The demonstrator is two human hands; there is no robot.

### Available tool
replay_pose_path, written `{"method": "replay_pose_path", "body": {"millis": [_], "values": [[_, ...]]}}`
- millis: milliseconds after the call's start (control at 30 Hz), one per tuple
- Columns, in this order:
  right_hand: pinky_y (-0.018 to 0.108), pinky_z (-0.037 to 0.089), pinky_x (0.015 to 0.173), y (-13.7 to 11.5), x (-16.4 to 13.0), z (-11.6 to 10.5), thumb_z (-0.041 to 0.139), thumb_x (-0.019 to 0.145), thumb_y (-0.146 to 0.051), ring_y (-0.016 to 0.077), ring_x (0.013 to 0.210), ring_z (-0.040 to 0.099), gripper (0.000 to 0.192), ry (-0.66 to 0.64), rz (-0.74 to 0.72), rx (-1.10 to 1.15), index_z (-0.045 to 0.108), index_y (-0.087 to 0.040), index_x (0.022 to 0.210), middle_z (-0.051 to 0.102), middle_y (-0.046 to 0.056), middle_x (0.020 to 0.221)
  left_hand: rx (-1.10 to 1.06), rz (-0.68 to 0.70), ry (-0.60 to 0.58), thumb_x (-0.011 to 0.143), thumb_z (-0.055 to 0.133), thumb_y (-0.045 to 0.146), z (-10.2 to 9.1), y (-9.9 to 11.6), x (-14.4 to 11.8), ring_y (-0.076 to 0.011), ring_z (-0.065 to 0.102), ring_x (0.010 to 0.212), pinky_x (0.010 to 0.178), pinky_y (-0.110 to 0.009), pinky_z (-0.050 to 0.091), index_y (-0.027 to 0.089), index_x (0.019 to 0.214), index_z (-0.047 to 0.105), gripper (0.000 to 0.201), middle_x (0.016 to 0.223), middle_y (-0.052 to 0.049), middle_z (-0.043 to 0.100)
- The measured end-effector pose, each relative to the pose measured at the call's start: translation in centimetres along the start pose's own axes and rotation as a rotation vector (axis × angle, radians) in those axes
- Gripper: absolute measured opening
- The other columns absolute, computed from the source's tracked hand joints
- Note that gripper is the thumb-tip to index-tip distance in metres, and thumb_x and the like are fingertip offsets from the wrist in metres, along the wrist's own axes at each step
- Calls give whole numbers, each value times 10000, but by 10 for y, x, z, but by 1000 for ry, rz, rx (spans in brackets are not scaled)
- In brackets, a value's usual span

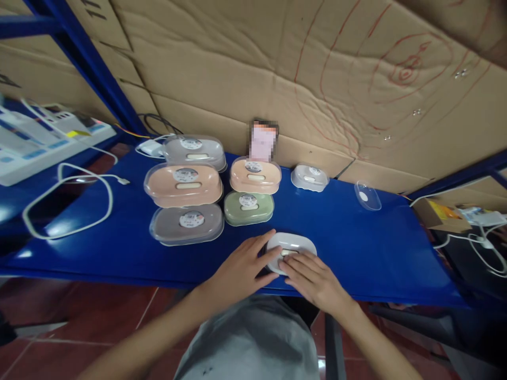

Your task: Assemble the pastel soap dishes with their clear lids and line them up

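Surface: glossy blue table (356,248), backed by creased brown cardboard sheeting (245,68) with red pen scrawl.
Thing in hand: small white oval plastic soap box (292,248), at the near edge of the table, directly in front of the person, well apart from the grouped boxes.
Left hand (241,269): fingers spread, laid flat against the left side of the white box; thumb hidden. Not a closed grip, more a steadying hold.
Right hand (315,277): fingers extended and held close together, tips resting on the box's front edge and lid. Whether it presses or only rests, I cannot tell.
Lid state: appears seated on the box, but the hands cover the front seam, so not certain.
Sorted group, large: grey lidded oval box (194,150) at back, peach lidded oval box (184,184) in the middle, second grey lidded box (187,224) in front; all closed, round labels on top.
Sorted group, medium: peach oval box (255,176) behind a sage green oval box (249,207); both closed.
Loose items: small white lidded box (309,177) further right; a clear plastic lid (367,196) lying alone, well apart.
Progress, judged: six boxes stand closed and grouped; the white box is the piece in work; the clear lid remains unpaired.
Periphery: white cable loop (67,203) on the left; white power strip (47,142) beyond it.
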State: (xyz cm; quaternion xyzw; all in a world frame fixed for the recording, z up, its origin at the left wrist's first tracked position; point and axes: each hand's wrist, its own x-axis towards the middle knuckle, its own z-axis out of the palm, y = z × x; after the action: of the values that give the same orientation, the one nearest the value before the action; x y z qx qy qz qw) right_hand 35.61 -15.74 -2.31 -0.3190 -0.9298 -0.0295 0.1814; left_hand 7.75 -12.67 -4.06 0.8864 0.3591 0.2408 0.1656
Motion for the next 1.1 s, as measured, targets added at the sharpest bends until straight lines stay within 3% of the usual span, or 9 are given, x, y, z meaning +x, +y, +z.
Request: {"method": "replay_pose_path", "body": {"millis": [67,133,233,367,567,767,867,967,1100], "values": [[499,514,1189,43,-5,-11,533,1107,-365,252,1383,647,430,3,105,9,618,-259,1515,727,86,1433,44,32,-11,1006,749,354,0,1,12,-390,580,1450,1164,-577,546,229,1490,593,524,1686,-205,439],[486,487,1199,101,-9,-26,497,1096,-442,257,1392,635,408,84,499,-104,683,-285,1424,721,79,1439,88,70,-21,993,758,335,0,2,29,-398,570,1461,1176,-561,539,193,1465,604,516,1665,-232,454],[683,362,1211,190,-19,-46,486,1069,-488,420,1506,493,599,212,827,-224,589,-79,1494,549,292,1578,166,112,-41,986,749,297,1,3,60,-402,571,1458,1193,-545,527,143,1430,616,488,1646,-262,462],[723,432,1075,255,-42,-58,566,985,-641,482,1226,681,632,237,1068,-195,751,-77,1201,750,313,1203,226,144,-57,975,735,261,7,3,87,-436,559,1455,1202,-569,515,84,1368,625,445,1629,-301,456],[414,614,775,241,-55,-66,357,1036,-781,285,816,783,724,392,1141,78,736,-190,1215,794,120,875,84,128,-28,920,766,233,15,-8,85,-403,533,1477,1185,-547,546,147,1263,593,393,1630,-251,435],[260,376,338,205,-27,-46,660,889,-818,140,333,503,691,396,1171,661,684,-214,1224,621,-47,593,-59,68,-26,859,822,191,12,-13,84,-355,554,1457,1193,-516,550,189,1210,559,439,1582,-208,480],[275,493,428,193,-21,-35,581,976,-765,152,456,615,597,267,1097,596,707,-233,1217,710,5,750,-70,66,-49,863,823,197,11,-15,84,-362,548,1460,1191,-523,550,193,1208,562,432,1600,-205,465],[330,634,664,182,-19,-33,455,1079,-659,229,859,781,503,186,961,395,717,-272,1267,788,80,1092,-71,69,-71,883,812,210,10,-15,83,-372,538,1468,1186,-537,551,190,1226,562,425,1615,-214,450],[554,606,1031,165,-12,-32,538,1042,-673,361,1317,680,588,34,721,98,592,-299,1492,651,124,1514,-77,48,-85,886,801,201,9,-15,81,-389,529,1480,1178,-548,555,181,1262,556,449,1638,-232,416]]}}
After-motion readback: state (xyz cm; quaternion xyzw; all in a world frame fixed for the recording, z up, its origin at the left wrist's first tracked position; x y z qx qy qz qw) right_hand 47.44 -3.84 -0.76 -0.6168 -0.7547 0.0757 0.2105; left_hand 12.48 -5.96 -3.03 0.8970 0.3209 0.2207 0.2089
